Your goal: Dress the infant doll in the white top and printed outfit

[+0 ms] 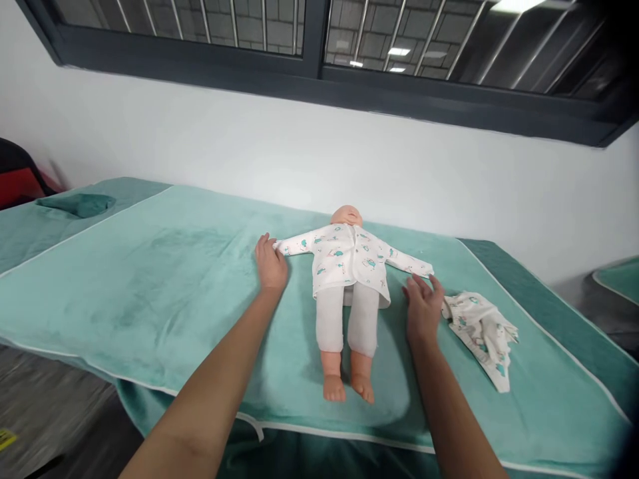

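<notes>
Along a white wall (pixel 249 146), below a dark-framed window (pixel 312 66) with metal bars behind its glass, there is a wide surface (pixel 124 279), covered with green cloth with white edging. On this surface, near the wall, a doll (pixel 347 215) lies on its back. Its head is toward the wall, and its bare feet point to the person. The doll wears a white shirt (pixel 349 256) with small green prints, and white covering (pixel 329 319) on both legs; its two sleeves are stretched out to the sides. To the right of the doll, a crumpled printed cloth (pixel 482 332) lies on the surface. The left hand (pixel 272 263) pinches the end of one sleeve between the thumb and the fingers. The right hand (pixel 424 303) is at the end of the other sleeve, its fingers bent and a little apart; I cannot tell if they grip the fabric.
</notes>
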Available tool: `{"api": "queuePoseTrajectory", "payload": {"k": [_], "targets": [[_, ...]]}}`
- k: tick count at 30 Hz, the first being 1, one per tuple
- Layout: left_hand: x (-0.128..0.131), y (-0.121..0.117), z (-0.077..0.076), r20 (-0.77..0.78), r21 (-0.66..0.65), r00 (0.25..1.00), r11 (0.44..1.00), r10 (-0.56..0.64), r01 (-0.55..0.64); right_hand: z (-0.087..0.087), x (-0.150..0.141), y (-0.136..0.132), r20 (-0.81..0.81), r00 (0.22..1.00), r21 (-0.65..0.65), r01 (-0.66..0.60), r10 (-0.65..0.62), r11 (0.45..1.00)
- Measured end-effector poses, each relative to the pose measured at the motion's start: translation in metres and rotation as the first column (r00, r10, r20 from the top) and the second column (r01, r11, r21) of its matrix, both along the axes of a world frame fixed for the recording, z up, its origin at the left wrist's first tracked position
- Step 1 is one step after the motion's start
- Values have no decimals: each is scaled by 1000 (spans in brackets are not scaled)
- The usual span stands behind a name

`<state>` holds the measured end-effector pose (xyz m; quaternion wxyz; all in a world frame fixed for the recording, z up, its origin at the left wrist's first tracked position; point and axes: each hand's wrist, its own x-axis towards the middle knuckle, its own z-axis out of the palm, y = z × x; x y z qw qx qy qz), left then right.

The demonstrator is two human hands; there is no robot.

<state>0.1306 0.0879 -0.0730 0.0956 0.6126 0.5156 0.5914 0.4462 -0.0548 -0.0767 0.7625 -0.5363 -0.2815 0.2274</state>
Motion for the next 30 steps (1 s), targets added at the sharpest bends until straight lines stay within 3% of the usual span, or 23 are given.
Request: {"api": "queuePoseTrajectory", "payload": {"k": [2, 5, 9, 13, 16, 18, 22, 27, 30], "targets": [[0, -6, 1, -49, 11, 999, 1000, -14, 14, 2, -22, -14, 346, 935, -43, -61, 72, 997], [1, -17, 3, -163, 32, 984, 997, -70, 76, 9, -45, -22, 652, 736, -82, -172, 183, 982], [2, -24, 3, -349, 19, 931, 993, -105, 119, 17, -55, -11, 808, 567, -68, -177, 158, 982], [5, -25, 6, -526, -128, 845, 991, -94, 30, 24, -61, 6, 902, 416, -109, -35, 114, 993], [8, -26, 8, -572, -223, 812, 975, -115, -19, 28, -66, 11, 937, 347, -56, 51, 35, 997], [10, -28, 10, -593, -288, 794, 956, -133, -55, 27, -67, 11, 933, 360, 3, 50, -21, 999], [12, -28, 13, -627, -368, 765, 922, -149, -122, 23, -65, 2, 866, 492, 103, -1, -89, 995], [14, -25, 15, -658, -392, 739, 903, -144, -173, 21, -69, -19, 832, 554, 104, -120, -20, 987], [15, -24, 16, -669, -401, 730, 895, -141, -194, 18, -67, -30, 748, 663, 80, -42, -32, 996]]}}
